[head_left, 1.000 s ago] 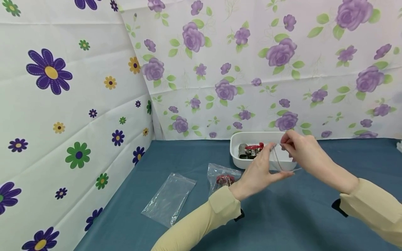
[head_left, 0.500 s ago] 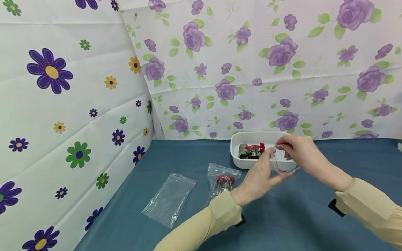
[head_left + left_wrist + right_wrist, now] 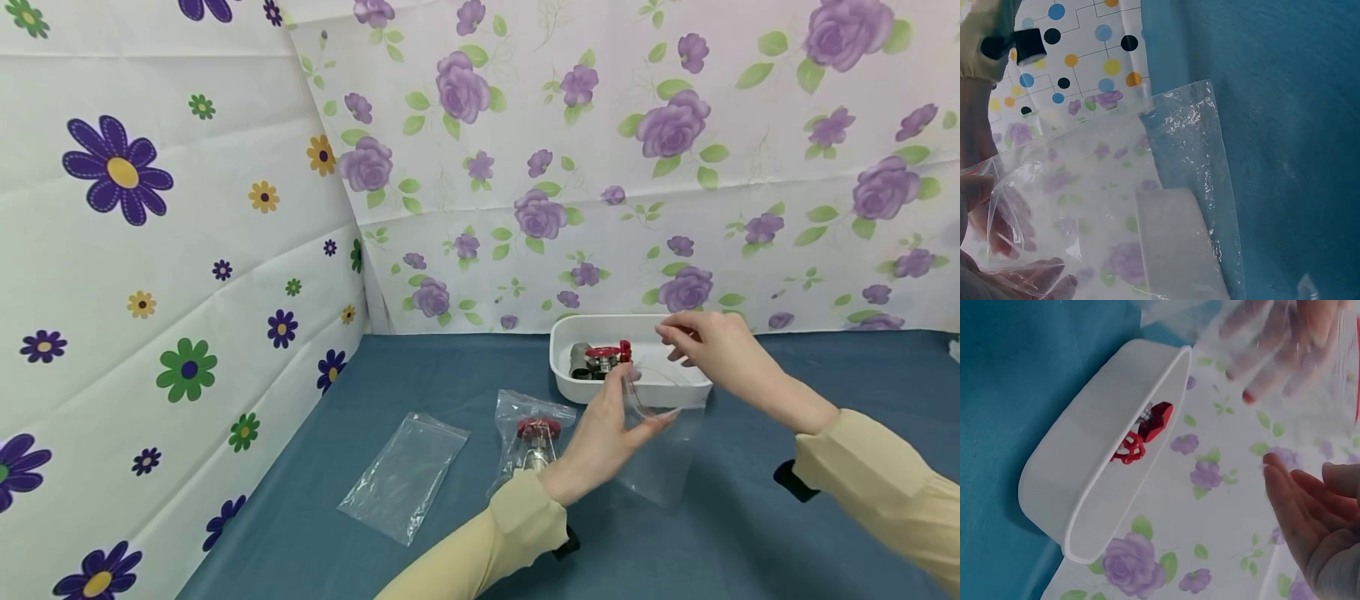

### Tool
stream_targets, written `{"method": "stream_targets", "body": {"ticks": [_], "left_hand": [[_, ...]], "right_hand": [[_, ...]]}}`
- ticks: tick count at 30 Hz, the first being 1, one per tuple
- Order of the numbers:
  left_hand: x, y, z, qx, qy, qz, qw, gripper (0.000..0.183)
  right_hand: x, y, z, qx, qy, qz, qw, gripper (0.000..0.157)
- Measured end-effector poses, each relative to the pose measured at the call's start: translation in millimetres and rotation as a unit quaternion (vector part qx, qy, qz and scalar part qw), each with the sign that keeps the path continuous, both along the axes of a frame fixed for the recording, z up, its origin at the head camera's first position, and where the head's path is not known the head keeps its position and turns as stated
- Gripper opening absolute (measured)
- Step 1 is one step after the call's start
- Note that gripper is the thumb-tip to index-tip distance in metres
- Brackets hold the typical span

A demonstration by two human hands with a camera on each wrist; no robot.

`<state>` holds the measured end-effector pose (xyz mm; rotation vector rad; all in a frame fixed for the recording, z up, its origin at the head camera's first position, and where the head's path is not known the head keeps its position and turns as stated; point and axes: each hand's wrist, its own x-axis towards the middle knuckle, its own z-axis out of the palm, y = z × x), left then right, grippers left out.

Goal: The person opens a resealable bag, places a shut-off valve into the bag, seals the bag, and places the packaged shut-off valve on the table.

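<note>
My left hand [image 3: 596,446] holds a clear zip bag [image 3: 660,471] near its mouth, which gapes between thumb and fingers. The bag hangs down over the table; in the left wrist view the clear zip bag [image 3: 1188,144] spreads wide, with nothing seen inside. Up and to the right, my right hand [image 3: 723,346] is apart from the bag, its fingers loosely bent. The right wrist view has the right hand [image 3: 1322,519] with bare fingertips and thumb. Just behind both hands stands a white tray [image 3: 557,354] with red-handled valves [image 3: 606,358] and a grey pipe fitting [image 3: 579,362].
Left of the left hand, a zip bag with a red-handled valve [image 3: 538,429] inside rests on the blue table [image 3: 450,375]. Another clear bag [image 3: 405,475] lies flat further left. Flowered cloth [image 3: 480,167] hangs behind the table and along its left side.
My right hand has come away from the bag's mouth. The left hand has shifted slightly left and down, and the bag now hangs open below it, showing more of its length.
</note>
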<state>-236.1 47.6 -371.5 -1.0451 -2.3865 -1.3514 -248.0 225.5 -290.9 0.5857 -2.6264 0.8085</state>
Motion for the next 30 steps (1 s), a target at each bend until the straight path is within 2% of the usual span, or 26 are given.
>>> {"method": "stream_targets", "body": {"ticks": [4,8,14,19,22,24,27,30], "left_hand": [[3.5,-5,-2.9,0.007,-0.022,0.0,0.9997,0.064],[7.5,-10,-5.6,0.001,-0.016,0.001,0.9999,0.065],[13.8,-15,-7.3,-0.005,-0.004,-0.001,1.0,0.065],[18.5,-17,-6.5,-0.005,-0.011,-0.007,0.9999,0.064],[20.9,-18,-7.2,-0.003,-0.012,-0.006,0.9999,0.065],[21.7,-18,-7.5,-0.002,-0.01,-0.005,0.9999,0.064],[21.8,-20,-7.8,-0.001,0.002,-0.004,1.0,0.064],[20.3,-22,-8.1,0.004,0.018,-0.004,0.9998,0.062]], "right_hand": [[-16.3,2,-2.8,0.025,-0.046,-0.01,0.999,0.027],[-36.5,3,-7.8,0.036,-0.121,-0.008,0.992,0.036],[-67.6,1,-18.0,-0.019,-0.245,-0.003,0.969,0.05],[-85.8,2,-31.4,-0.044,-0.308,-0.009,0.95,0.058],[-91.5,0,-39.8,-0.046,-0.32,-0.007,0.946,0.058],[-94.2,-3,-44.4,-0.05,-0.317,-0.004,0.947,0.057],[-98.7,-8,-49.8,-0.045,-0.279,0.001,0.959,0.056],[-104.0,-16,-54.1,-0.016,-0.225,0.011,0.974,0.055]]}}
